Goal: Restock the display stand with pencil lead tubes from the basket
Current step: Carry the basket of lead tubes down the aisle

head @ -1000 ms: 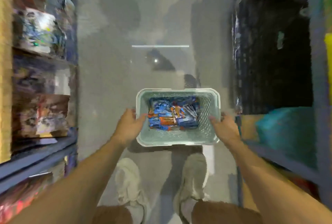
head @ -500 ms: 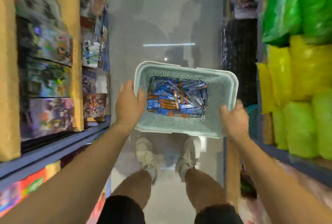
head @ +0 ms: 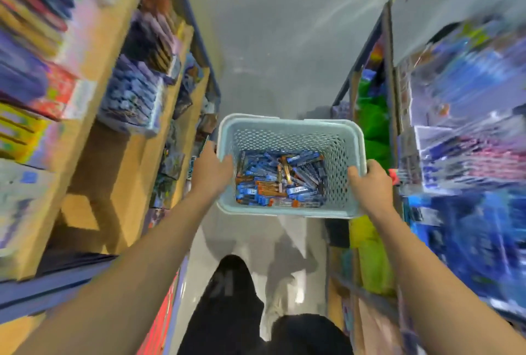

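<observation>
A pale green perforated basket (head: 290, 132) hangs in front of me over the aisle floor, carried level. Inside lie several blue and orange pencil lead tubes (head: 280, 184) in a loose heap. My left hand (head: 212, 168) grips the basket's left rim, thumb inside. My right hand (head: 371, 184) grips the right rim, thumb over the edge. A display stand with blurred blue and pink stationery (head: 466, 152) sits on the right shelves; its detail cannot be made out.
Wooden shelves with boxed goods (head: 133, 98) line the left of the narrow aisle. Shelves with green and yellow packs (head: 373, 132) line the right. Grey floor (head: 284, 55) runs ahead. My legs and a white shoe (head: 279, 306) show below.
The basket has come up off the floor to chest height in both hands, and the view has swung upward along the aisle, showing higher shelves on both sides.
</observation>
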